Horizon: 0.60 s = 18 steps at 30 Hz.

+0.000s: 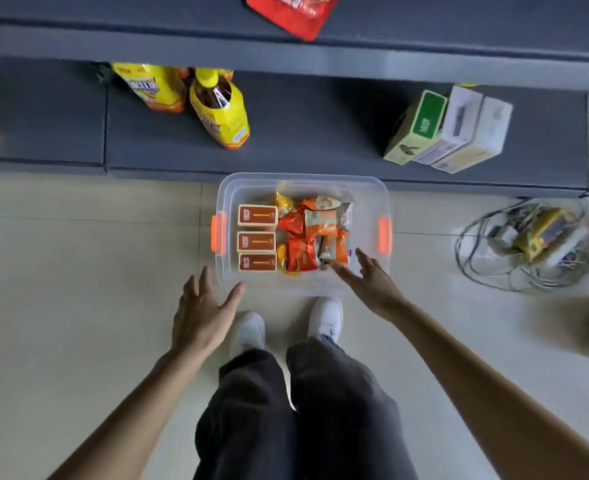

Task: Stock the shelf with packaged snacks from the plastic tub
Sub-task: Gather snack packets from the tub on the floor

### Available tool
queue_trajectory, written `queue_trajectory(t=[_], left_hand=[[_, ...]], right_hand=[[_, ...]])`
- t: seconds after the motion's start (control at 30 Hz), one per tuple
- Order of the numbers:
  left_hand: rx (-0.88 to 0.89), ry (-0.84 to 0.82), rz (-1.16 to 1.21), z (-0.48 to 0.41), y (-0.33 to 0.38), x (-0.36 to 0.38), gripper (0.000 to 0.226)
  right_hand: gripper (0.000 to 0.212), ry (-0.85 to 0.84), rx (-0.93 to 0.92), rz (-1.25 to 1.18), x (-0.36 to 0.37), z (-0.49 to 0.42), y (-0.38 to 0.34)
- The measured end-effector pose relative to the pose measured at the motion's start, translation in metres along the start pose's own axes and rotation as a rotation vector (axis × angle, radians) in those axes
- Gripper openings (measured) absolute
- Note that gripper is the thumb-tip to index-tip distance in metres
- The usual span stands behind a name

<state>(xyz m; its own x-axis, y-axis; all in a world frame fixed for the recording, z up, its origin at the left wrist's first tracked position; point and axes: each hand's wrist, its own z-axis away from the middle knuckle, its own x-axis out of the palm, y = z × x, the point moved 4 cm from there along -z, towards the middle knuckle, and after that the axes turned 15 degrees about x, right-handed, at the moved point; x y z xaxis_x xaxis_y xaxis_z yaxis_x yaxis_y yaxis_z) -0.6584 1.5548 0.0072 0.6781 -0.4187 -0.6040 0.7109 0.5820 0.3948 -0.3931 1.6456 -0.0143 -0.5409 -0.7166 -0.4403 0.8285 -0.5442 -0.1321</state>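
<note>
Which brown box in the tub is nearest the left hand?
The brown rectangular box nearest the person in the clear plastic tub; the other two lie beyond it, farther from the left hand.

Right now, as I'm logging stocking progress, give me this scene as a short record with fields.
tub: clear plastic tub with orange latches, on the tiled floor
tub left: three brown rectangular boxes in a column
tub right: heap of orange and red snack packets
left hand: open, empty, by the near left corner
right hand: open, empty, over the near right edge
shelf: dark grey shelf holding a yellow-labelled bottle and green and white cartons
</note>
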Motion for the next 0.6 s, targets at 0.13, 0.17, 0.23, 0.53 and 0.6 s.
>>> queue_trajectory(t=[0.13,0.17,0.23,0.53,0.6], left_hand=[[0.0,0.162,0.057,-0.085,-0.023,0.024,0.087],[0.011,0.192,0.069,-0.106,-0.027,0.028,0.088],[0.08,0.251,0.085,-0.146,-0.031,0.037,0.089],[0.328,0.614,0.006,-0.226,-0.029,0.053,0.084],[0.354,0.653,0.012,-0.227,-0.031,0.054,0.082]], right_hand=[[0.064,0.035,-0.057,-0.061,0.016,-0.093,-0.006],[0.064,0.044,-0.077,-0.052,0.02,-0.114,-0.007],[0.072,0.098,-0.101,-0.017,0.025,-0.158,-0.009],[0.057,0.451,-0.513,0.195,0.016,-0.285,-0.034],[0.055,0.509,-0.57,0.163,0.021,-0.291,-0.039]])
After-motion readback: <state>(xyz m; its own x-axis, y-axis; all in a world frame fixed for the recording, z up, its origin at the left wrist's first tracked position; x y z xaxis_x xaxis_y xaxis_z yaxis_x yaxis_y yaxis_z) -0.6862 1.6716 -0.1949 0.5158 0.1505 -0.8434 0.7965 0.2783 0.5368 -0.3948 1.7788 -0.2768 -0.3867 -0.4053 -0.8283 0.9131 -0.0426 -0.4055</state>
